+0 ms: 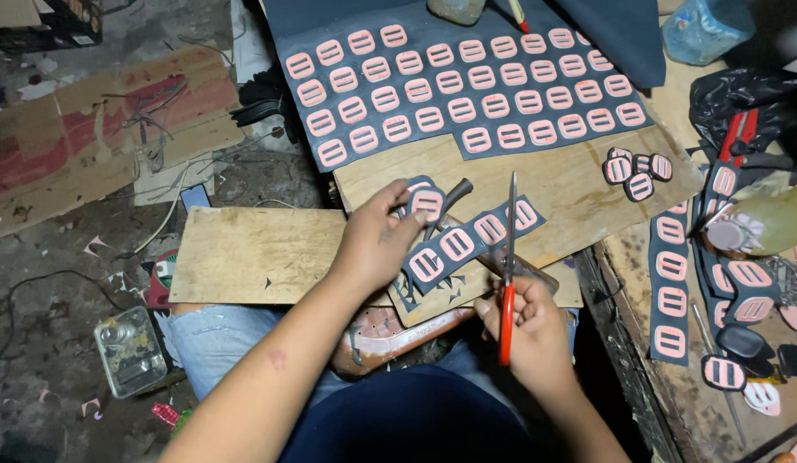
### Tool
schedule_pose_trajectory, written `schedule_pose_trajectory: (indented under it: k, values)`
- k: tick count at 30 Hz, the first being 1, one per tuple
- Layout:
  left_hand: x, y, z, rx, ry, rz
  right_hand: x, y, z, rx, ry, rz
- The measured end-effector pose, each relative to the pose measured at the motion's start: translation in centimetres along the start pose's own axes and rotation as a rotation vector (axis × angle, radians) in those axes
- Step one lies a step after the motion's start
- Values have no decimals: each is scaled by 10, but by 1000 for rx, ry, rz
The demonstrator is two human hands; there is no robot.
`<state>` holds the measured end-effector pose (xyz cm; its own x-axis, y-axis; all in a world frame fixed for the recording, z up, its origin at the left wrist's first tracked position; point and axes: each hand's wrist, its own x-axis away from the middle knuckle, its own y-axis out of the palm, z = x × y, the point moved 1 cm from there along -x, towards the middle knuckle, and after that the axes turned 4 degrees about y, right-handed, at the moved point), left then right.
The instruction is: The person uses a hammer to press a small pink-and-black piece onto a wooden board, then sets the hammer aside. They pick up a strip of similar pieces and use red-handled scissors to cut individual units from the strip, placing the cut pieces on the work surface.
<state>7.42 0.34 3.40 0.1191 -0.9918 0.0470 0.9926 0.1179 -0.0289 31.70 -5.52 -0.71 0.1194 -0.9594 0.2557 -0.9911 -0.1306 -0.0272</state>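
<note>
Red-handled scissors, dark strip with pink buckle patches, dark sheet rowed with pink patches

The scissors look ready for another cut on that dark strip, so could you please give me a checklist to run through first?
1. Right hand has a grip on the red-handled scissors: ok.
2. Left hand holds the dark strip of pink buckle shapes: ok.
3. Blades lie between two pink shapes, not across one: cannot tell.
4. Left fingers are apart from the blades: ok.
5. Strip rests over the plywood board: ok.
6. Cut pieces are set apart from the uncut sheet: ok.
</note>
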Motion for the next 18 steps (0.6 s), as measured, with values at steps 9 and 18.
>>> schedule_pose_trajectory:
  k: [9, 18]
  values:
    - [47, -7, -11, -658, 141, 41, 6, -22, 17, 75, 174, -234]
    - [42, -12, -32, 209, -22, 0, 21, -37, 14, 175, 330, -717]
